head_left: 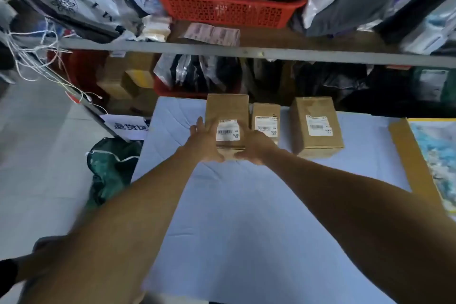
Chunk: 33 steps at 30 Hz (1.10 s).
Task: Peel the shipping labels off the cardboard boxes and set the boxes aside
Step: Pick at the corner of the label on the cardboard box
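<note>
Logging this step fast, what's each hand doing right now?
Left hand: grips the left side of the leftmost cardboard box, fingers fairly straight along it.
Right hand: grips that box's right side, fingers curled round its lower corner.

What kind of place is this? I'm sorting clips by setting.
Probably a parcel storeroom or returns area. Metal shelves hold bagged goods and a red basket, three labelled cardboard boxes stand on a cloth-covered table, and both hands grip the left one.
</note>
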{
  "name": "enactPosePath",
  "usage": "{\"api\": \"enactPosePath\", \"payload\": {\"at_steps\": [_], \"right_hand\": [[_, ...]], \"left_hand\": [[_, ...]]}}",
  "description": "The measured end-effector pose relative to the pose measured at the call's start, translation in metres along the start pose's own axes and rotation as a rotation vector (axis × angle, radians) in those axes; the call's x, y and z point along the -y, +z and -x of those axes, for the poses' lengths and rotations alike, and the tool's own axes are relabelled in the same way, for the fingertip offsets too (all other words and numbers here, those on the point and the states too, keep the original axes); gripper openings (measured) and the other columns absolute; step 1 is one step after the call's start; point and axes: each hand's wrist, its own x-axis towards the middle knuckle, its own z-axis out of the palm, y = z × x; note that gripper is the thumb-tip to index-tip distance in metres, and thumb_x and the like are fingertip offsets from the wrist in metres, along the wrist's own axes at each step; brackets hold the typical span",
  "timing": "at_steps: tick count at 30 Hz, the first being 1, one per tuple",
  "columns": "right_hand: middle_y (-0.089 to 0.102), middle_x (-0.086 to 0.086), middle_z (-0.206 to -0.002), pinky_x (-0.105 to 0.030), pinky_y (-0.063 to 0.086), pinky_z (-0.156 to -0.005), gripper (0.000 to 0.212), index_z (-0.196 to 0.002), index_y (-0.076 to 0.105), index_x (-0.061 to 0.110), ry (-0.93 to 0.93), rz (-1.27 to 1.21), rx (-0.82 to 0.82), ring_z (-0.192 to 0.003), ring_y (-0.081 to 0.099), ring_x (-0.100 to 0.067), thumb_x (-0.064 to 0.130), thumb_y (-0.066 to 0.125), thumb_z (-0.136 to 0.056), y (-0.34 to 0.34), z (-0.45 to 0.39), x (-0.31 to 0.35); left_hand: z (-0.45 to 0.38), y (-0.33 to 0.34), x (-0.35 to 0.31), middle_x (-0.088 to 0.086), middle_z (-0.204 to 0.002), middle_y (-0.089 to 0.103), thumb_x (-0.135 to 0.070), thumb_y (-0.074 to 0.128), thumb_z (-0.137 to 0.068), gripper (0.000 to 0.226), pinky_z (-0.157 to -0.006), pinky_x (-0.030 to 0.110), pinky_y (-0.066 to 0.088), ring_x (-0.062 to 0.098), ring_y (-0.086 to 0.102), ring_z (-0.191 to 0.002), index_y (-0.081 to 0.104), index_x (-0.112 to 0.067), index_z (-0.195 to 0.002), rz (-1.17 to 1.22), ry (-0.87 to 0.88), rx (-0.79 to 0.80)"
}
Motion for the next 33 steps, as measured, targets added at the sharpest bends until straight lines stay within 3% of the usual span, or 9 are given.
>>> {"api": "enactPosePath", "payload": {"at_steps": [2,6,12,17,24,33], "right_hand": [[0.060,-0.010,-0.114,-0.031,0.049,-0.062,0.103,-0.152,0.003,0.036,0.011,-0.008,-0.025,-0.086,0.060,-0.027,0.038,0.075,-0.079,0.005,-0.006,0.009],[0.061,-0.018,-0.113,-0.046,0.057,-0.077,0.092,-0.151,0.005,0.031,0.004,0.072,-0.123,-0.091,0.064,-0.036,0.026,0.069,-0.084,0.010,-0.007,0.021],[0.063,-0.018,-0.103,-0.044,0.055,-0.073,0.087,-0.147,0.012,0.030,-0.060,0.021,-0.247,-0.088,0.064,-0.039,0.023,0.069,-0.082,0.018,0.015,0.033],[0.060,-0.017,-0.104,-0.046,0.055,-0.075,0.088,-0.145,0.011,0.036,-0.133,-0.039,-0.191,-0.088,0.062,-0.038,0.020,0.068,-0.081,0.024,0.072,0.036],[0.058,-0.012,-0.106,-0.034,0.040,-0.073,0.088,-0.154,0.010,0.030,-0.126,-0.060,-0.134,-0.094,0.057,-0.032,0.025,0.064,-0.084,0.058,0.206,-0.016],[0.055,-0.006,-0.117,-0.036,0.046,-0.080,0.088,-0.154,0.011,0.033,-0.011,-0.114,-0.150,-0.099,0.058,-0.027,0.036,0.067,-0.086,0.092,0.315,-0.124]], "left_hand": [[-0.009,0.005,0.009,0.015,-0.154,-0.004,-0.036,0.088,-0.059,0.132,-0.110,0.049,0.035,0.042,0.023,-0.138,-0.006,-0.033,-0.151,0.066,0.050,-0.017],[-0.013,0.013,0.020,0.016,-0.151,0.010,-0.028,0.087,-0.065,0.123,-0.101,0.045,0.046,0.036,0.048,-0.125,0.001,-0.027,-0.154,0.199,0.142,-0.146],[0.024,0.007,0.024,0.011,-0.151,0.022,-0.022,0.086,-0.068,0.115,-0.091,0.042,0.050,0.031,0.051,-0.122,0.010,-0.025,-0.154,0.303,0.103,-0.290],[0.089,0.017,0.015,0.012,-0.150,0.025,-0.033,0.087,-0.067,0.117,-0.086,0.042,0.050,0.034,0.052,-0.122,0.010,-0.023,-0.154,0.324,0.057,-0.359],[0.202,0.092,-0.023,0.003,-0.156,0.022,-0.044,0.084,-0.067,0.117,-0.088,0.042,0.052,0.030,0.055,-0.121,0.008,-0.029,-0.155,0.358,0.016,-0.293],[0.266,0.183,-0.112,-0.004,-0.156,0.018,-0.043,0.079,-0.070,0.108,-0.083,0.034,0.050,0.024,0.056,-0.118,0.012,-0.033,-0.153,0.355,0.078,-0.188]]}}
